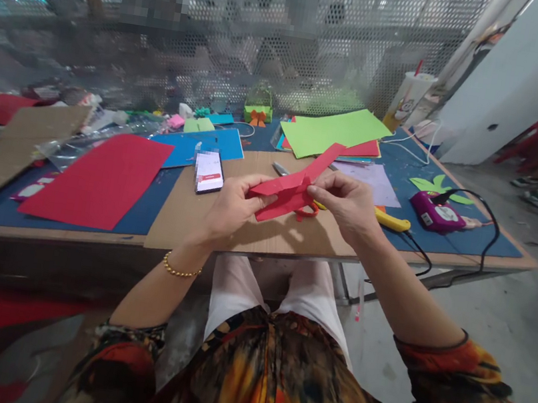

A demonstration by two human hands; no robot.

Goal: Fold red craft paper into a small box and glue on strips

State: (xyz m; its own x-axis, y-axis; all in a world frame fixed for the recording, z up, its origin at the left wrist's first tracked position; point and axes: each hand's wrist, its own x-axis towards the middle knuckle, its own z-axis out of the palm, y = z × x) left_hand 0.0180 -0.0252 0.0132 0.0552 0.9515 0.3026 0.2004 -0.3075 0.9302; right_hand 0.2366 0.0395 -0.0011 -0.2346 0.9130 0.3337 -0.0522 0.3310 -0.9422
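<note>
A folded piece of red paper (296, 189) is held above the table's front, between my two hands. My left hand (238, 205) pinches its left end, thumb on top. At its right side, the fingertips of my right hand (342, 202) close on a small part of the same paper. One strip of the paper sticks up toward the back right. Beneath it lie scissors (280, 169) with red handles, partly hidden by the paper. The yellow handle of a corded tool (392, 220) rests just right of my right hand.
A cardboard sheet (179, 222) lies under my hands, with a phone (209, 172) on it. Red card (100, 180) is at left, green card (334, 132) at the back. A purple power box (437, 211) with cables, a drink cup (408, 101) and a small green basket (258, 111) stand around.
</note>
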